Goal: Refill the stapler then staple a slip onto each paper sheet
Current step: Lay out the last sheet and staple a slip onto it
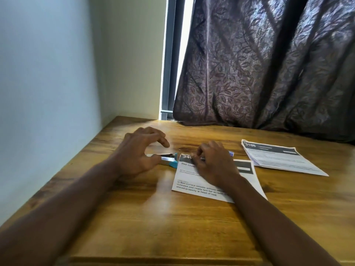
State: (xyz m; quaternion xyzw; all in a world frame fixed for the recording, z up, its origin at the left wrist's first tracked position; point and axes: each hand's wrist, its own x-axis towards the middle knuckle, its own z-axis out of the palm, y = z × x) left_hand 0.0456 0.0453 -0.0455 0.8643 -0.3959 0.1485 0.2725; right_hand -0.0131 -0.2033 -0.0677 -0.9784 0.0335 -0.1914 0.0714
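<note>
A small blue and silver stapler (169, 160) lies on the wooden table (153, 217), at the top left corner of a printed paper sheet (194, 181). My left hand (137, 154) curls over the stapler's rear end, thumb on its side, fingers arched above and apart. Pressing down on the sheet's top edge, my right hand (215, 164) has its fingertips pinched near the dark header; whether a slip lies under them is hidden. A small blue object (231, 153) peeks out behind the right hand.
A stack of printed sheets (278, 158) lies at the right, near a dark patterned curtain (269, 64) that hangs onto the table's back edge. A pale wall (48, 93) borders the table on the left.
</note>
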